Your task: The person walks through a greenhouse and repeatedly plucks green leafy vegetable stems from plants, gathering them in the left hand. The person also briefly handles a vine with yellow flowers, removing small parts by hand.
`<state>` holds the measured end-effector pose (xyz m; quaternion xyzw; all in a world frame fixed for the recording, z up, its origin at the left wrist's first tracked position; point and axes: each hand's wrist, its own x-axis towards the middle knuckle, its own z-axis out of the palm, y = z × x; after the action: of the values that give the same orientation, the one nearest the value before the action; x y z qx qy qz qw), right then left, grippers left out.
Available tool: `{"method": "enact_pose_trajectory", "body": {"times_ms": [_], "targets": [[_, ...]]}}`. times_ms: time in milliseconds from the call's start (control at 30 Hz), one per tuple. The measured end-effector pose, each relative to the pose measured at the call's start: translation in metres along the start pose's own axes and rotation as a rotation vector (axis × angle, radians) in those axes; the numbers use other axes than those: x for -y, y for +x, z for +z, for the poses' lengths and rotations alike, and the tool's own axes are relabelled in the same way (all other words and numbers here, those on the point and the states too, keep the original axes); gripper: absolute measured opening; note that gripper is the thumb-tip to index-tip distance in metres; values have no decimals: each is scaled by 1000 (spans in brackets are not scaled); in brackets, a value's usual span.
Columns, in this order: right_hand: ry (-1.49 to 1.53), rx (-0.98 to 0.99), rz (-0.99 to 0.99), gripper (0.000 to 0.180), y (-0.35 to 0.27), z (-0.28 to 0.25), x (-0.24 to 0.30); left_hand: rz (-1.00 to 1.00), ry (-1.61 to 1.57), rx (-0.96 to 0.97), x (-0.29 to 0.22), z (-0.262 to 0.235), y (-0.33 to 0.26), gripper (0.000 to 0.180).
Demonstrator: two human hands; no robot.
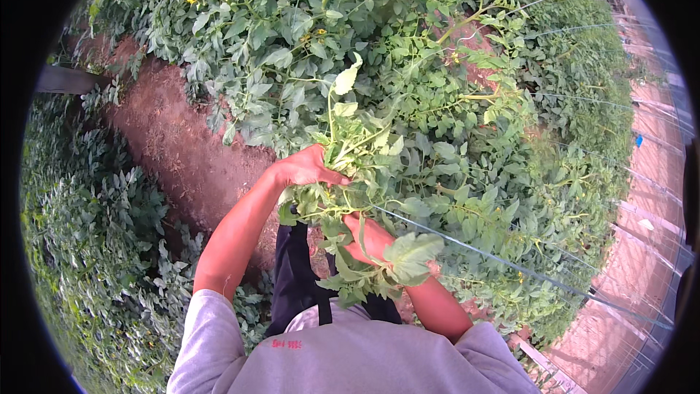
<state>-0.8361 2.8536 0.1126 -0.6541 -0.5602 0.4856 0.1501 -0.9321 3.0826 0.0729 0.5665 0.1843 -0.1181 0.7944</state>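
Note:
My left hand [310, 167] is closed around a bunch of leafy green tomato shoots [351, 140]. Its thumb lies across the stems, while the other fingers are mostly hidden behind the leaves. Just below and to the right, my right hand [370, 238] is among more tomato foliage, its fingers bent. A broad pale leaf [412, 257] and several smaller ones cover part of it, so what it grips is hidden. A taut blue-grey string [474, 246] runs from the foliage beside my right hand toward the lower right.
Dense tomato plants [452, 153] with some yellow flowers fill the front and right. Another leafy row [95, 233] stands at left, beyond a bare soil path [182, 124]. A grey post [69, 80] juts in at far left. More strings cross at right over pale ground [649, 175].

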Motion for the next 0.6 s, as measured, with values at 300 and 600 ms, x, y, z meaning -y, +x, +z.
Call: {"method": "enact_pose_trajectory", "body": {"times_ms": [300,600], "targets": [[-176,168,385,42,37,-22,86,-220,-464,-817,111,-12,-180,23],[-440,212,257,59,115,-59,121,-366,-446,-965,246,60,-306,20]]}}
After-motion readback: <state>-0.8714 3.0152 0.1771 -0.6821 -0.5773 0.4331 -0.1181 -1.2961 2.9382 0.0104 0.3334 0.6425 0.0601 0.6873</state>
